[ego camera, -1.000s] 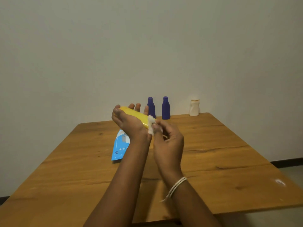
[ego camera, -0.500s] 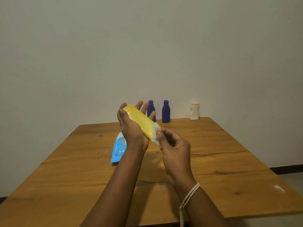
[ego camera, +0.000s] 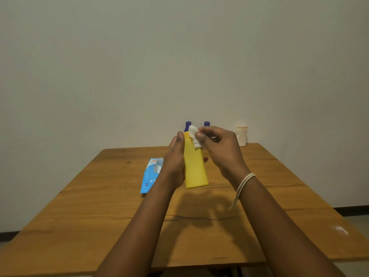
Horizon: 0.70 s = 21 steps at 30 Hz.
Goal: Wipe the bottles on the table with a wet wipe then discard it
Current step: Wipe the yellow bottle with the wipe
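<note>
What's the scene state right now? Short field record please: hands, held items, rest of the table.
left hand: grips yellow bottle, held upright above the table
right hand: pinches white wet wipe against the bottle's top
blue bottles: two, standing at far table edge, mostly hidden behind the hands
white bottle: standing at far edge, right of the blue ones
wipes pack: blue, lying flat on wooden table

The table (ego camera: 99, 216) was brown wood with visible grain and a faint sheen. The yellow bottle (ego camera: 194, 168) looked like smooth matt plastic. The wipe (ego camera: 194, 136) was soft white cloth, and the blue packet (ego camera: 151, 174) was glossy plastic film.
</note>
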### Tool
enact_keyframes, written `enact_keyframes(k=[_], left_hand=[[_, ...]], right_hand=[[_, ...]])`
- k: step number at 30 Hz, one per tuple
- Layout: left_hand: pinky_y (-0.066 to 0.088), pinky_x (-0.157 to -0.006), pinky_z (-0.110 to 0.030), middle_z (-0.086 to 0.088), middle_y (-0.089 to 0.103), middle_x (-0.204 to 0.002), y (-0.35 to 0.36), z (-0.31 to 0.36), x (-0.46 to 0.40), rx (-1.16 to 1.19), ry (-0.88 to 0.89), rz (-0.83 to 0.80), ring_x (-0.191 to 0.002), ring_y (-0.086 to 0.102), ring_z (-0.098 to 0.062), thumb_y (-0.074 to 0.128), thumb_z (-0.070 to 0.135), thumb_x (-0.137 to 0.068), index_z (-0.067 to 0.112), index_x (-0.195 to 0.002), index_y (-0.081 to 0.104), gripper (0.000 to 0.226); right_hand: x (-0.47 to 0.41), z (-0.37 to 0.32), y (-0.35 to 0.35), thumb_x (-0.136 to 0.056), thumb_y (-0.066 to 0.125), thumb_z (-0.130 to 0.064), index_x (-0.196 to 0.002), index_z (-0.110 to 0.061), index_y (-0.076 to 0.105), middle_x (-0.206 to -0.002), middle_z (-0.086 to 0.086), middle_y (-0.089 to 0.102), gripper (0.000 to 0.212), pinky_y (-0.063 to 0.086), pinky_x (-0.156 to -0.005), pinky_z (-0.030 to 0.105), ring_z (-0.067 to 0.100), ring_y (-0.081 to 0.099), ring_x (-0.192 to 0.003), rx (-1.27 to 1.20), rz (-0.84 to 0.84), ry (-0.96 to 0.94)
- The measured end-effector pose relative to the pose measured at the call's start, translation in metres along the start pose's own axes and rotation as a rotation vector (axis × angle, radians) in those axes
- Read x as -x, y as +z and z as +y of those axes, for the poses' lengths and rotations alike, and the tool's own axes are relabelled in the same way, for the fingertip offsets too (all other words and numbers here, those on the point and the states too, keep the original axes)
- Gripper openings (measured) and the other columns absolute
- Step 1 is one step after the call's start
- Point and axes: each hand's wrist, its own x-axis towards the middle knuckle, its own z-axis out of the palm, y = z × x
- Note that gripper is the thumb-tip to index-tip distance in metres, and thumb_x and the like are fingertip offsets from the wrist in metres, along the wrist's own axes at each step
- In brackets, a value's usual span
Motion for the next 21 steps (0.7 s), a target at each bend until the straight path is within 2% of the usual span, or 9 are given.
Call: enact_keyframes(k=[4, 7, 8, 10, 11, 14, 16, 19, 21], left_hand=[[0.048, -0.109, -0.055, -0.015, 0.070, -0.130, -0.003, 0.014, -0.003, 0.077, 0.035, 0.121, -0.121, 0.067, -0.029, 0.023, 0.049, -0.109, 0.005, -0.134, 0.059, 0.062], [0.053, -0.102, -0.048, -0.014, 0.065, -0.132, 0.005, 0.013, -0.003, -0.278, 0.078, 0.366, -0.118, 0.064, -0.029, 0.026, 0.061, -0.104, 0.013, -0.136, 0.054, 0.064], [0.054, -0.100, -0.046, -0.012, 0.063, -0.132, 0.008, 0.012, 0.000, -0.355, 0.097, 0.369, -0.117, 0.064, -0.028, 0.027, 0.068, -0.100, 0.017, -0.133, 0.052, 0.066], [0.059, -0.090, -0.041, -0.009, 0.064, -0.121, 0.012, 0.005, 0.004, -0.322, 0.066, 0.216, -0.107, 0.067, -0.023, 0.034, 0.082, -0.087, 0.025, -0.119, 0.050, 0.067], [0.059, -0.089, -0.041, -0.011, 0.065, -0.118, 0.013, 0.001, 0.007, -0.238, 0.032, 0.131, -0.105, 0.068, -0.023, 0.039, 0.083, -0.084, 0.023, -0.119, 0.052, 0.071], [0.056, -0.097, -0.042, -0.015, 0.069, -0.117, 0.008, -0.006, 0.010, 0.044, -0.016, -0.071, -0.114, 0.069, -0.026, 0.047, 0.068, -0.095, 0.006, -0.132, 0.058, 0.073], [0.056, -0.096, -0.040, -0.011, 0.074, -0.112, 0.003, -0.005, 0.010, 0.116, -0.024, -0.173, -0.112, 0.070, -0.023, 0.043, 0.061, -0.100, 0.008, -0.125, 0.066, 0.063], [0.062, -0.074, -0.032, -0.004, 0.073, -0.091, 0.003, 0.001, 0.008, 0.222, 0.000, -0.126, -0.085, 0.074, -0.016, 0.045, 0.059, -0.099, 0.014, -0.114, 0.066, 0.052], [0.057, -0.062, -0.026, 0.000, 0.063, -0.081, 0.002, 0.005, 0.001, 0.286, 0.048, -0.016, -0.069, 0.065, -0.010, 0.046, 0.060, -0.099, 0.014, -0.115, 0.063, 0.051]], right_hand=[[0.039, 0.025, -0.005, -0.093, 0.067, -0.025, -0.112, -0.028, 0.075, -0.102, -0.013, 0.076, 0.021, 0.059, -0.076, 0.021, 0.003, 0.070, -0.096, -0.060, -0.131, 0.037], [0.055, 0.034, -0.004, -0.092, 0.068, -0.025, -0.104, -0.035, 0.075, -0.100, -0.015, 0.077, 0.017, 0.058, -0.072, 0.018, 0.003, 0.071, -0.095, -0.115, -0.116, 0.038], [0.054, 0.032, -0.002, -0.092, 0.068, -0.023, -0.104, -0.033, 0.075, -0.100, -0.013, 0.077, 0.017, 0.058, -0.072, 0.019, 0.005, 0.072, -0.095, -0.143, -0.097, 0.035], [0.046, 0.025, 0.003, -0.093, 0.067, -0.023, -0.110, -0.026, 0.075, -0.101, -0.010, 0.078, 0.019, 0.059, -0.073, 0.020, 0.007, 0.072, -0.097, -0.178, -0.056, 0.017], [0.041, 0.021, 0.006, -0.093, 0.068, -0.023, -0.111, -0.025, 0.075, -0.101, -0.011, 0.077, 0.019, 0.059, -0.073, 0.020, 0.006, 0.072, -0.097, -0.172, -0.042, 0.001], [0.027, 0.009, 0.017, -0.092, 0.069, -0.026, -0.111, -0.025, 0.075, -0.099, -0.013, 0.077, 0.020, 0.062, -0.075, 0.025, 0.004, 0.071, -0.095, -0.084, -0.018, -0.034], [0.021, 0.005, 0.019, -0.093, 0.068, -0.025, -0.114, -0.022, 0.074, -0.099, -0.010, 0.076, 0.022, 0.063, -0.076, 0.031, 0.006, 0.071, -0.094, -0.036, 0.019, -0.020], [0.030, 0.004, 0.022, -0.094, 0.068, -0.024, -0.115, -0.022, 0.074, -0.099, -0.012, 0.074, 0.022, 0.059, -0.071, 0.018, 0.000, 0.068, -0.090, 0.033, 0.010, -0.060], [0.049, 0.010, 0.024, -0.093, 0.068, -0.024, -0.113, -0.022, 0.074, -0.101, -0.015, 0.072, 0.021, 0.053, -0.070, 0.008, -0.006, 0.063, -0.095, 0.135, -0.035, -0.170]])
